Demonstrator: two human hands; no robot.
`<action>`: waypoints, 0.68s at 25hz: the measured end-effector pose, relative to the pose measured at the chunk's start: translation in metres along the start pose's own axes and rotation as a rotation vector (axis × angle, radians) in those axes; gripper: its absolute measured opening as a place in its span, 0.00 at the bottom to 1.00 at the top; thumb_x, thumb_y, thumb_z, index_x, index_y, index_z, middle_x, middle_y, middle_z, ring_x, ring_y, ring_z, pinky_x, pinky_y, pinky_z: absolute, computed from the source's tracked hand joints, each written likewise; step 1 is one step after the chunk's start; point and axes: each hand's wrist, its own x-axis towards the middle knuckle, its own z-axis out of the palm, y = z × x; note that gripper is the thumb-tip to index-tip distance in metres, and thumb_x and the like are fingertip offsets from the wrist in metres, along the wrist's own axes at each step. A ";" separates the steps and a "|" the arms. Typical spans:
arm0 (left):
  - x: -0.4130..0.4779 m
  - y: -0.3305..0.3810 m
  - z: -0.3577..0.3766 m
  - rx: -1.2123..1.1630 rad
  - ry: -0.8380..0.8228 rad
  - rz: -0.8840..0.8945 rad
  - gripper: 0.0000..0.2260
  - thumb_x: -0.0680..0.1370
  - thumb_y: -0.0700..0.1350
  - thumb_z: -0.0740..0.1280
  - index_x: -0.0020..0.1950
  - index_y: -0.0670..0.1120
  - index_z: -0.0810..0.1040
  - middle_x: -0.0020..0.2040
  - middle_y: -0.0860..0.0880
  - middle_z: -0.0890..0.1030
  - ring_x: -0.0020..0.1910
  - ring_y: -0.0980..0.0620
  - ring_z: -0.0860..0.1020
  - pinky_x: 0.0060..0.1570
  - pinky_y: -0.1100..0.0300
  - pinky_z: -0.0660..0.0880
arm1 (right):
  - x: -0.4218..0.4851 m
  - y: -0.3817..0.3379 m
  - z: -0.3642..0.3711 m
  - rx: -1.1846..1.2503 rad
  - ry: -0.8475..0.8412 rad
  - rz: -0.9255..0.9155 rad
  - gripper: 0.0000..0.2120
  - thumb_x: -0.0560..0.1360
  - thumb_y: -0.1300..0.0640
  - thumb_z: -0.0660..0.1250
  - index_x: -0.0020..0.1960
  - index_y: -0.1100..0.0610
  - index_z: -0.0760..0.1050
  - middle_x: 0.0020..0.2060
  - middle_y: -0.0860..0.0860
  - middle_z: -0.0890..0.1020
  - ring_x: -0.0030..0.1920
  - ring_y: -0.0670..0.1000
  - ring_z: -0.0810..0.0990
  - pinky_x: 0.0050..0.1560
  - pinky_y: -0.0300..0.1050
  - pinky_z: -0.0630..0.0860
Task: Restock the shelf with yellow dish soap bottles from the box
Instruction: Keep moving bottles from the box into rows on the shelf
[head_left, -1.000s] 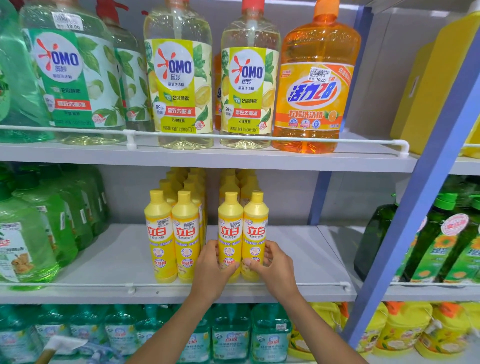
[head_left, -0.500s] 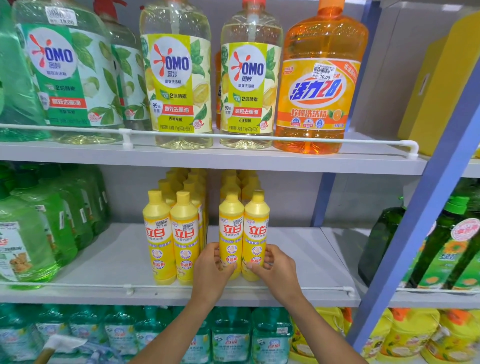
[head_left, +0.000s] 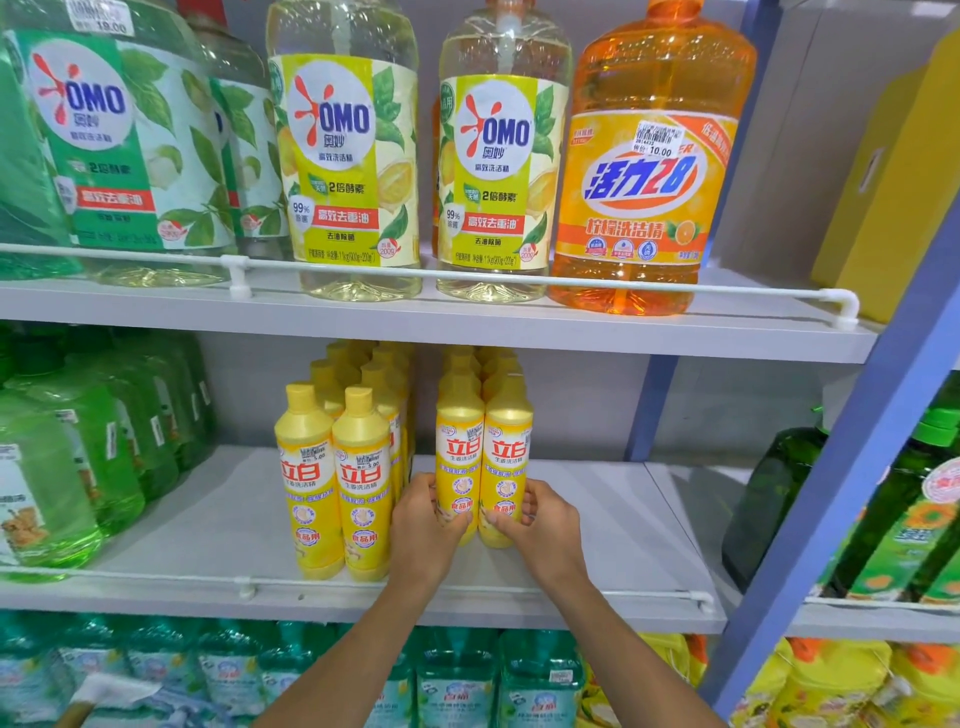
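Yellow dish soap bottles stand in rows on the middle shelf (head_left: 613, 525). My left hand (head_left: 423, 525) grips the lower part of one front yellow bottle (head_left: 460, 457), and my right hand (head_left: 540, 525) grips the yellow bottle beside it (head_left: 508, 457). Both bottles stand upright, touching each other, with more yellow bottles lined up behind them. A second pair of front yellow bottles (head_left: 332, 483) stands to the left, closer to the shelf rail (head_left: 156, 574). The box is not in view.
Large OMO bottles (head_left: 348, 156) and an orange bottle (head_left: 644, 171) fill the shelf above. Green bottles (head_left: 67, 467) crowd the middle shelf's left end. A blue upright (head_left: 852, 499) bounds the right side, with dark green bottles (head_left: 893, 514) beyond. Teal bottles (head_left: 457, 686) sit below.
Both hands have pushed the two front yellow bottles a little deeper onto the shelf, away from the rail. The camera has moved closer and tilted slightly up.
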 end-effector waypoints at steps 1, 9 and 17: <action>0.000 -0.001 0.000 0.006 0.001 0.002 0.21 0.69 0.46 0.81 0.57 0.49 0.75 0.53 0.50 0.83 0.50 0.53 0.81 0.51 0.53 0.82 | 0.000 0.001 0.000 -0.011 0.007 -0.005 0.23 0.68 0.47 0.81 0.59 0.48 0.78 0.52 0.46 0.85 0.51 0.44 0.84 0.54 0.43 0.83; -0.001 0.005 -0.001 -0.054 0.054 -0.031 0.23 0.68 0.48 0.81 0.59 0.49 0.77 0.53 0.53 0.84 0.49 0.56 0.82 0.50 0.53 0.83 | 0.001 0.002 -0.001 -0.049 0.014 -0.040 0.28 0.69 0.44 0.79 0.64 0.52 0.77 0.55 0.46 0.84 0.53 0.45 0.83 0.56 0.45 0.83; -0.004 0.007 0.000 0.026 0.042 -0.013 0.22 0.72 0.47 0.78 0.63 0.50 0.74 0.57 0.51 0.82 0.54 0.53 0.80 0.55 0.51 0.81 | 0.007 0.006 -0.003 -0.111 -0.013 -0.037 0.26 0.68 0.44 0.79 0.62 0.53 0.79 0.54 0.48 0.85 0.52 0.48 0.83 0.55 0.51 0.82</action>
